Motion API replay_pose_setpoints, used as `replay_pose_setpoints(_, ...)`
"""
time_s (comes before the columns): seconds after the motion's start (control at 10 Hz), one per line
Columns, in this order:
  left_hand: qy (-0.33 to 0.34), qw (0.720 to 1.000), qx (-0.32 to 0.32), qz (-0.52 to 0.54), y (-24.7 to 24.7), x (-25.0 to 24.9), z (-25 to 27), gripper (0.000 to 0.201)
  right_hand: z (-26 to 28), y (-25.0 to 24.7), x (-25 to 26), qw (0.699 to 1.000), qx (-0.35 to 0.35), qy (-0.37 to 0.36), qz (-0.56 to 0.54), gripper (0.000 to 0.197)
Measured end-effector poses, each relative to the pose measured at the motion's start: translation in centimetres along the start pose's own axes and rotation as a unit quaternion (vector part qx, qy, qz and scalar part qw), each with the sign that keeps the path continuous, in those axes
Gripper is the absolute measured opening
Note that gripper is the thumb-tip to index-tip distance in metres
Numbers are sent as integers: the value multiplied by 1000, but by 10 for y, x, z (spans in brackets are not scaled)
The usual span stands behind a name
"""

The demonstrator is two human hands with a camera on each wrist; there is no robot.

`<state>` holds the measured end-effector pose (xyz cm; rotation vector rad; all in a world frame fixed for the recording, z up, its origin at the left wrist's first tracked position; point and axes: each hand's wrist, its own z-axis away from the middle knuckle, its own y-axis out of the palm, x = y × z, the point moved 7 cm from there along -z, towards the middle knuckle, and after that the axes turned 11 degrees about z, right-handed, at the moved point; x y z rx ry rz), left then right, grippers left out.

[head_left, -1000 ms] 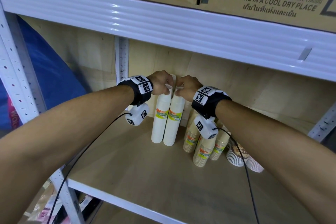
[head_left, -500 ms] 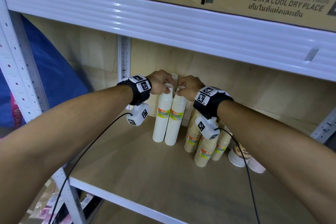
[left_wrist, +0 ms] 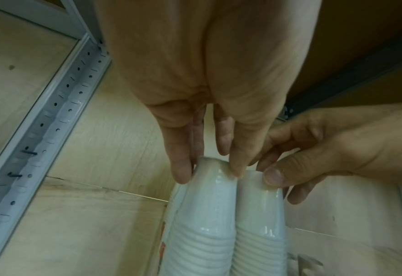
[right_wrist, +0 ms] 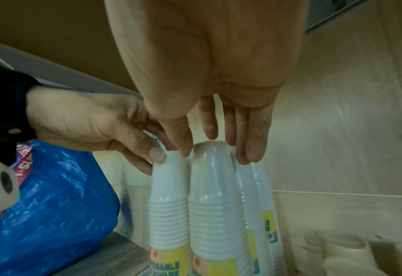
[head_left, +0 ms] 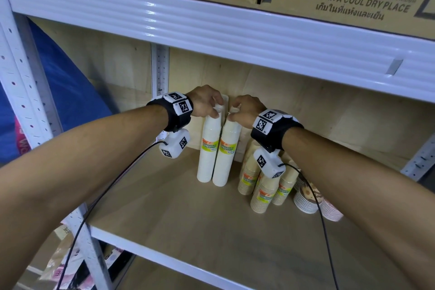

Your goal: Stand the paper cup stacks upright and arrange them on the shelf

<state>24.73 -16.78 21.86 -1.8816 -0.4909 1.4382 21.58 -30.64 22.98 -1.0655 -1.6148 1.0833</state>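
Note:
Two tall white paper cup stacks stand upright side by side near the back of the wooden shelf (head_left: 164, 214), each with a yellow-green label. My left hand (head_left: 217, 110) pinches the top of the left stack (head_left: 209, 148) between thumb and fingers, which shows close up in the left wrist view (left_wrist: 209, 173). My right hand (head_left: 231, 113) pinches the top of the right stack (head_left: 227, 155) in the same way (right_wrist: 214, 153). More white stacks (right_wrist: 254, 186) stand just behind these two, against the back panel.
Three shorter brown cup stacks (head_left: 263, 190) stand to the right of the white ones, under my right wrist. Beyond them lie piles of patterned lids or plates (head_left: 306, 198). The upper shelf beam (head_left: 235, 30) hangs low overhead. A blue bag (head_left: 70, 101) sits beyond the left upright.

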Motion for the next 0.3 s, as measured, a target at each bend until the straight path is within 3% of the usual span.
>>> replay_pose_setpoints(0.3,1,999,-33,-20,-18,-7,12,41,11,-16,-6,998,-58,11,8,37)
